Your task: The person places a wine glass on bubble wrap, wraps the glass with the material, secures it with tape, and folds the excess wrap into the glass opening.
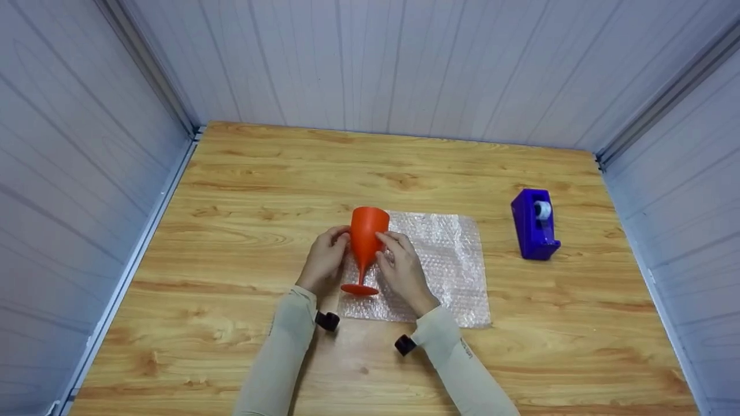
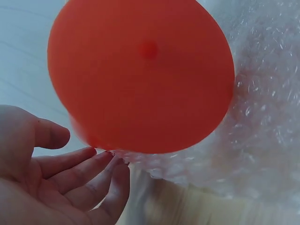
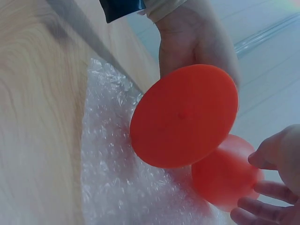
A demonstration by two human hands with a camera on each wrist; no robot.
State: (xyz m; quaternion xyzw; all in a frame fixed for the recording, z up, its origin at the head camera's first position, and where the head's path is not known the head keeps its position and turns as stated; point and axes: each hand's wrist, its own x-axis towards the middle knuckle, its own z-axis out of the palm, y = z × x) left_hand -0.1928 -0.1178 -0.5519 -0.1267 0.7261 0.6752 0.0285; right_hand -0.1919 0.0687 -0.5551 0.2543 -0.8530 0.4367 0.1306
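An orange goblet (image 1: 366, 234) lies on its side on a square of bubble wrap (image 1: 448, 260), near the sheet's left edge. Its bowl points away from the person and its foot (image 1: 359, 289) toward them. On the goblet's left is the left hand (image 1: 325, 260), with loosely extended fingers (image 2: 77, 173) by the bowl and the wrap's edge. Whether they touch either is unclear. From the other side, the right hand (image 1: 404, 270) touches the bowl with relaxed fingertips (image 3: 262, 206). Its thumb lies against or very near the same side.
To the right stands a purple tape dispenser (image 1: 533, 225) with a roll of clear tape (image 1: 542, 210). The wooden tabletop (image 1: 260, 190) is bounded by pale panel walls (image 1: 370, 63) at the back and both sides. Each wrist carries a small black camera (image 1: 328, 321).
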